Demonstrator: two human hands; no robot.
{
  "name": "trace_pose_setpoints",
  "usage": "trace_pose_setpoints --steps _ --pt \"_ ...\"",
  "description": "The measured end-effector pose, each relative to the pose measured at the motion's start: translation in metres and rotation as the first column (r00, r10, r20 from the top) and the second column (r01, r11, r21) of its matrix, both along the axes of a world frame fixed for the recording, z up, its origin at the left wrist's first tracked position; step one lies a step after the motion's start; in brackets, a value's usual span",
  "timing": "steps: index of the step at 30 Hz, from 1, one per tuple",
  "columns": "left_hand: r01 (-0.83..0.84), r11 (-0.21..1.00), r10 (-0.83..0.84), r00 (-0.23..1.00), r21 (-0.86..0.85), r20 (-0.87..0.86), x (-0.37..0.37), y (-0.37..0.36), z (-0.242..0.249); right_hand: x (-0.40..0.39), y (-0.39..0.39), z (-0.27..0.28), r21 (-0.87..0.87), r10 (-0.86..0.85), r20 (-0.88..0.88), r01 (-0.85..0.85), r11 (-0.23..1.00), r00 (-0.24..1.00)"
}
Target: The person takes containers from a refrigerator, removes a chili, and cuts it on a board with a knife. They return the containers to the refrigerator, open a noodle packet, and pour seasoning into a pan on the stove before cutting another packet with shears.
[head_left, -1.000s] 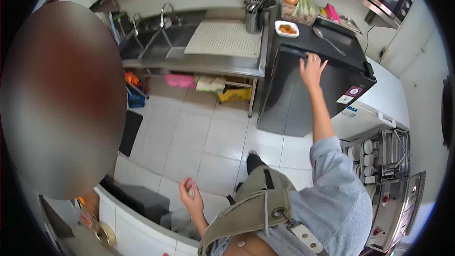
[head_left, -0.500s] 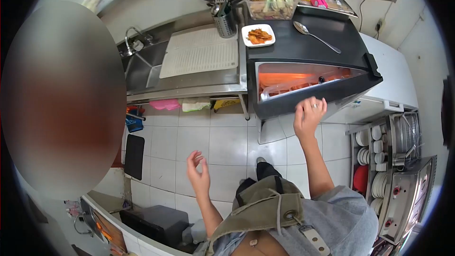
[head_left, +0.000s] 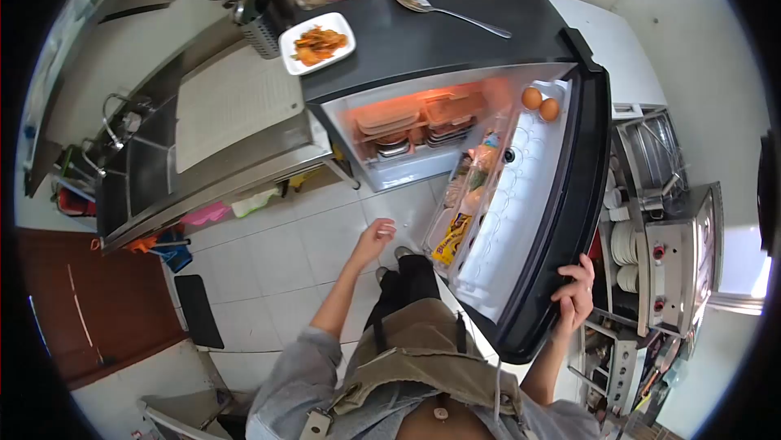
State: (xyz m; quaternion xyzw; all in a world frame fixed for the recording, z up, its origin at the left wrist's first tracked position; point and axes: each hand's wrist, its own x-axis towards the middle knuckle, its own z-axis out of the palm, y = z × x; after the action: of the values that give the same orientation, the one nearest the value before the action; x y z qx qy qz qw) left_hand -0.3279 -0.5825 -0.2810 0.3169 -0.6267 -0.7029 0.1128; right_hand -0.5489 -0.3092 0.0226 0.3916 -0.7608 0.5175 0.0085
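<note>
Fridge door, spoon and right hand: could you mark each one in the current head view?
Fridge door point(head_left: 563, 216): head view, on the black edge beside the white inner liner.
Spoon point(head_left: 457, 17): head view, on the handle.
Right hand point(head_left: 574, 300): head view, on the back of the hand.

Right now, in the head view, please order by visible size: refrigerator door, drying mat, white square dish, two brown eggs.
1. Refrigerator door
2. Drying mat
3. White square dish
4. Brown eggs: these two look alike, so unranked between them
</note>
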Motion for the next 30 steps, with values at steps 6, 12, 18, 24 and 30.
trace_pose_setpoints --steps 6,12,18,24,30 --pt "-0.306 0.722 0.178 0.949 0.621 0.261 -0.102 -0.062 -0.092 0.029 0.092 -0.056 -0.554 0.264 0.804 0.507 0.660 0.533" --pt "-0.328 0.748 0.255 0.945 0.577 0.206 -0.250 -0.096 -0.116 0.016 0.119 -0.204 -0.431 0.027 0.865 0.716 0.549 0.501" --pt "-0.541 0.645 0.500 0.833 0.540 0.237 -0.336 -0.137 -0.147 0.008 0.139 -0.351 -0.192 -0.155 0.942 0.857 0.478 0.297" --pt "-0.436 0.693 0.455 0.882 0.574 0.121 -0.331 -0.141 -0.170 0.048 0.091 -0.489 0.438 0.000 0.768 0.525 0.729 -0.641" --pt "-0.427 0.655 0.494 0.866 0.623 0.074 -0.316 -0.133 -0.175 -0.041 -0.107 -0.518 0.101 -0.005 0.963 0.345 0.933 -0.269"
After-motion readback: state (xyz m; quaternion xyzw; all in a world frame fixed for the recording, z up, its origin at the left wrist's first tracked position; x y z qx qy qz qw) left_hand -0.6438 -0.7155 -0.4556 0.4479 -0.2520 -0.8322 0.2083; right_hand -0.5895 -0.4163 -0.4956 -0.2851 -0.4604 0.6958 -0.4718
